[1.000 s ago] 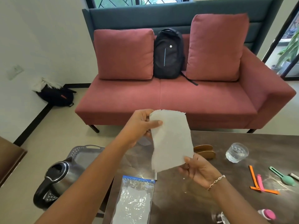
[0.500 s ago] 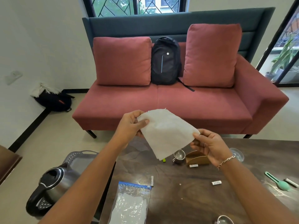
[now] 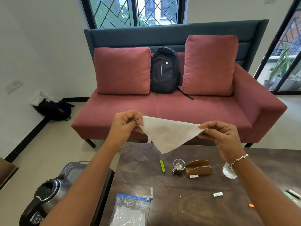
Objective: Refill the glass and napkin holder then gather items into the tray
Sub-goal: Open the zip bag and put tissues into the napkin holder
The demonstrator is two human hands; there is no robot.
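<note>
My left hand (image 3: 125, 126) and right hand (image 3: 223, 137) each pinch a corner of the paper napkin (image 3: 167, 134), above the table (image 3: 179, 193)'s far edge. I should fold it evenly before sliding it into the wooden napkin holder (image 3: 199, 168) below.

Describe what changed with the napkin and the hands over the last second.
The right hand rose from below the napkin to level with the left hand, so the napkin, earlier hanging upright, now stretches between them as a triangle, point down. Both hands kept pinching it throughout. The napkin holder stayed on the table.
</note>
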